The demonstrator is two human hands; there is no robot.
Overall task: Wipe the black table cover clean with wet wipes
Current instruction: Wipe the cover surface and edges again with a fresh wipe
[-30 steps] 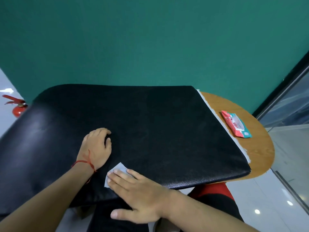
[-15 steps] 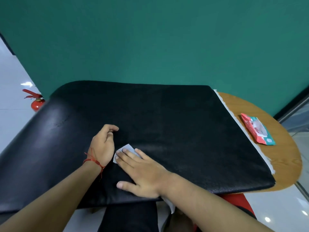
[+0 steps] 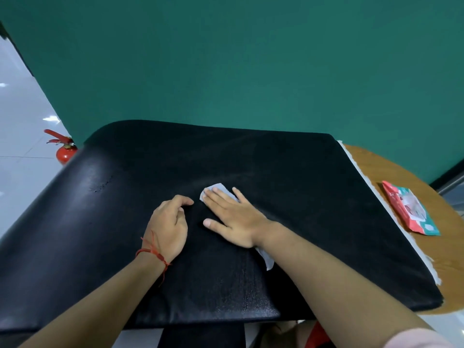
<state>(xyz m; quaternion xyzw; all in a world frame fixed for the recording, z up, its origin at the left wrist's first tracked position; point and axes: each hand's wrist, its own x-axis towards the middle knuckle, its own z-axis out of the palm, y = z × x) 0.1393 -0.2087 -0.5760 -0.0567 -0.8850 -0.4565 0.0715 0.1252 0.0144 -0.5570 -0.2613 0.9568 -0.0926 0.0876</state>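
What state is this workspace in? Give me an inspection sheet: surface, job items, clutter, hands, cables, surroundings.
Surface: black table cover draped over a round wooden table, with bare wood showing at the right.
Job's things: wet wipe lies flat on the cover; wipes pack lies on the bare wood.
Clutter: nothing seen.
Hands: right hand is flat, its straight fingers pressing the wipe; left hand rests on the cover beside it, loosely curled and holding nothing.
Cables: nothing seen.
Surroundings: green wall behind; red fire extinguisher on the pale floor at the left.
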